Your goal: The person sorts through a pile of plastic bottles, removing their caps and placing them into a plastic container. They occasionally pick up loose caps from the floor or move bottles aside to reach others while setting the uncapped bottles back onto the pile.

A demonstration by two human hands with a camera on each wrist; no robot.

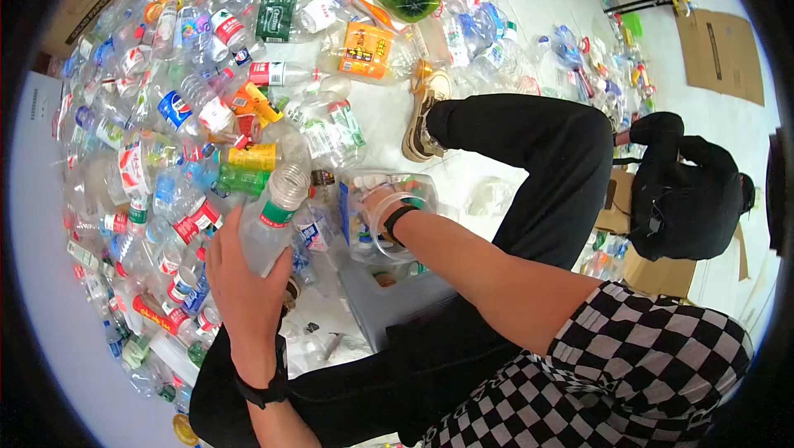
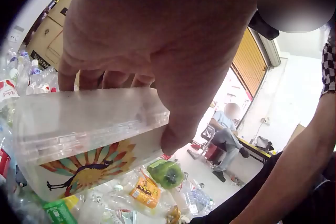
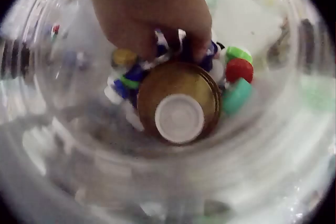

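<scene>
Bottle-strewn floor (image 1: 380,119) | left fingers (image 1: 226,245) grip frosted bottle (image 1: 265,243), long axis pointing forward | right fingers (image 3: 201,49): hold unclear

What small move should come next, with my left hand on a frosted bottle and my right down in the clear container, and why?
Probably lift the right hand out of the clear container and bring it to the frosted bottle. It reaches down among loose caps, though whether it grips any is unclear, while the left hand alone holds the bottle, so a second could help.
</scene>
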